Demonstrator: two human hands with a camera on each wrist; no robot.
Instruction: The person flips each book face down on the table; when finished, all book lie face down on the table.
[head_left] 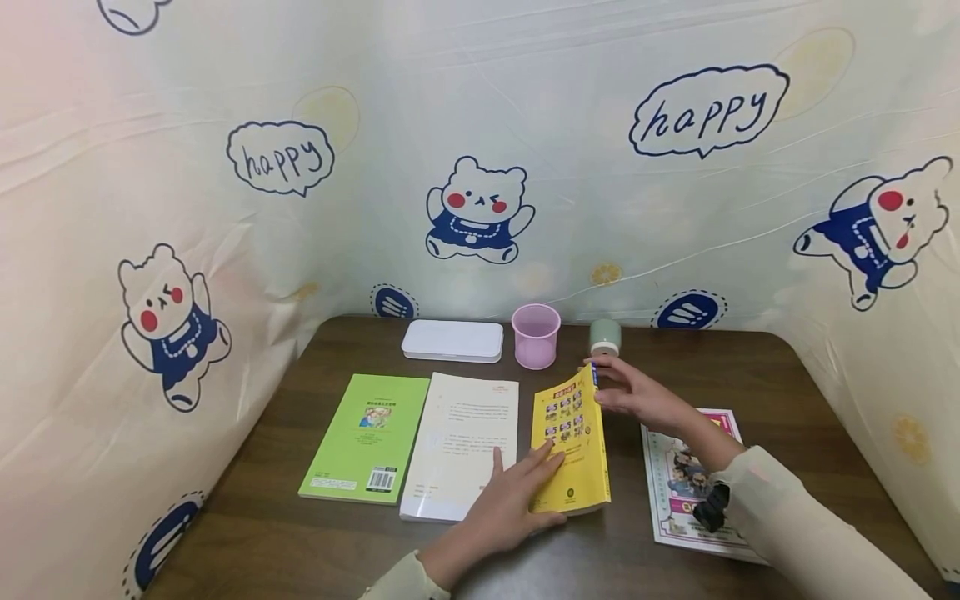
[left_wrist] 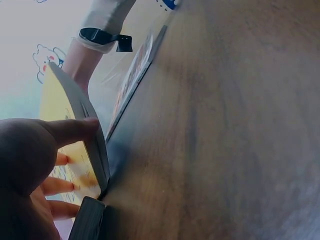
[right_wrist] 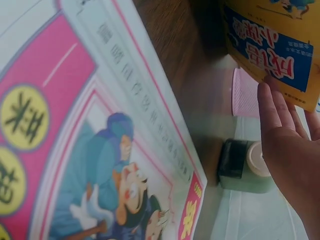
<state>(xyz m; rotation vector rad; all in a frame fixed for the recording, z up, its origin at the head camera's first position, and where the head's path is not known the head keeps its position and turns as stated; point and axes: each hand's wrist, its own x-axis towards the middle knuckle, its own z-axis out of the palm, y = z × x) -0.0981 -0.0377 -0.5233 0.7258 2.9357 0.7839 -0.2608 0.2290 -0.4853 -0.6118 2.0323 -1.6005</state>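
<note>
Cream plastic sheeting (head_left: 570,108) printed with bears and "happy" bubbles walls in a dark wood table (head_left: 765,375) on three sides. Biggest item on it: white-covered book (head_left: 461,442) lying flat, centre-left, with a green book (head_left: 367,437) just beside it on the left. Pink-bordered cartoon book (head_left: 675,492) lies flat at the right, partly under the right forearm. At the back edge: flat white case (head_left: 452,340), pink cup (head_left: 536,335), small green capped jar (head_left: 604,336), in a row.

Yellow paperback (head_left: 573,442) sits between the white book and the cartoon book, tilted up on its left long edge, right edge lifted off the wood. Left hand (head_left: 506,500) has straight fingers pressing on the yellow cover near the bottom; the left wrist view shows the thumb (left_wrist: 70,130) hooked over the raised page edge, so it pinches the book. Right hand (head_left: 637,392) touches the book's far top corner with straight fingers (right_wrist: 272,107), flat against the cover, not curled round it.

Judgement: paperback looks light, thin, bendy; glossy cover probably slick under flat fingers, and pages may fan if held by one cover only. Best hold looks like pinching the whole page block at the long free edge, or gripping at the spine. Jar and cup stand near the top corner.
</note>
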